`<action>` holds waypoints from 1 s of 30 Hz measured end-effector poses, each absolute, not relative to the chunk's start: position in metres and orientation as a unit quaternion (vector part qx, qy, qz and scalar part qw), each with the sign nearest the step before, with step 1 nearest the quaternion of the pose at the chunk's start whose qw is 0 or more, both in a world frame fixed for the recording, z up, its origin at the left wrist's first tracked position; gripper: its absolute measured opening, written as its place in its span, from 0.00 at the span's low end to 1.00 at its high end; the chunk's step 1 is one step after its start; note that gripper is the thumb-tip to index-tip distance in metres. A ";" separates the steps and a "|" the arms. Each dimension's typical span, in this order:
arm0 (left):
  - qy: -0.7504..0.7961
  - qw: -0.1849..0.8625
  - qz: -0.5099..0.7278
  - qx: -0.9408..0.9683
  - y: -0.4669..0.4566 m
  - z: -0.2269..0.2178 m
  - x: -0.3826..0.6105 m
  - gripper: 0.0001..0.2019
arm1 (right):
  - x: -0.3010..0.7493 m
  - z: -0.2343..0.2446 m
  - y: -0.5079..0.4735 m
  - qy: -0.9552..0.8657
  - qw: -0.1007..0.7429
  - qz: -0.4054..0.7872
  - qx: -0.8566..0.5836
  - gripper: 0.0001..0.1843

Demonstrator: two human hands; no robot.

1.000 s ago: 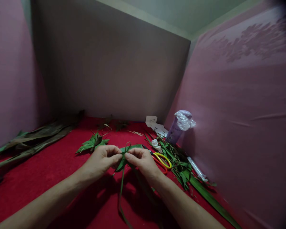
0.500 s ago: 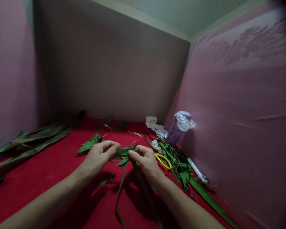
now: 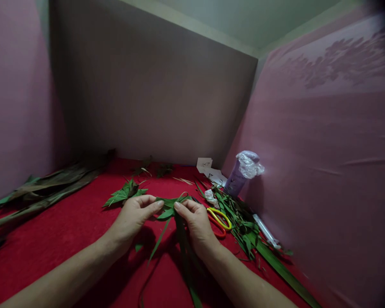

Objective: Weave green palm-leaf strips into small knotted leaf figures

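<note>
Between my two hands, a little above the red cloth, is a small bundle of green leaf strips [image 3: 167,207]. My left hand [image 3: 135,216] pinches its left end between thumb and fingers. The right end is gripped by my right hand [image 3: 194,220], thumb on top, beside a thin looped strip. Long leaf strips [image 3: 183,256] hang from the bundle towards me. Close to my right hand lie scissors [image 3: 223,219] with yellow and red handles, their blades partly hidden behind that hand.
Red cloth [image 3: 60,244] covers the surface. Cut leaves [image 3: 122,194] lie beyond my left hand. Dry brown leaves [image 3: 51,192] run along the left. On the right are a heap of green stems [image 3: 240,218], a purple container [image 3: 235,177] with plastic wrap, white papers [image 3: 214,175] and a clear tube [image 3: 267,232].
My left thumb and fingers have moved slightly right and closed on the leaf bundle. The hanging strips have swung, the thinner one to the left.
</note>
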State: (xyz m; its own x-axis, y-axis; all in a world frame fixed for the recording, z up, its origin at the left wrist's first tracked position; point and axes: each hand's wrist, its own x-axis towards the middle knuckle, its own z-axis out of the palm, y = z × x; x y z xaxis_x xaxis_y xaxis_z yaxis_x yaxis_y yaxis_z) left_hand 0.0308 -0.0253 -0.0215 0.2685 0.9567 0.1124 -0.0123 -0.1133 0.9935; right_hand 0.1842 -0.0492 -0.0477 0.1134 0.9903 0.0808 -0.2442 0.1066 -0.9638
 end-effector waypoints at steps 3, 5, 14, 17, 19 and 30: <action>0.412 0.511 0.469 0.591 -0.027 -0.022 0.033 0.12 | 0.182 -0.050 -0.050 -0.419 0.609 0.509 -0.440 0.14; 0.408 0.511 0.471 0.592 -0.028 -0.022 0.034 0.13 | 0.181 -0.051 -0.050 -0.419 0.612 0.505 -0.441 0.14; 0.388 0.558 0.448 0.581 -0.031 -0.024 0.034 0.10 | 0.178 -0.049 -0.054 -0.438 0.607 0.501 -0.434 0.14; 0.394 0.549 0.453 0.581 -0.031 -0.025 0.035 0.10 | 0.178 -0.049 -0.054 -0.430 0.605 0.507 -0.437 0.14; 0.395 0.548 0.456 0.580 -0.030 -0.026 0.035 0.11 | 0.178 -0.050 -0.053 -0.422 0.605 0.515 -0.437 0.15; 0.353 0.577 0.455 0.579 -0.025 -0.030 0.030 0.08 | 0.180 -0.049 -0.051 -0.335 0.608 0.623 -0.362 0.14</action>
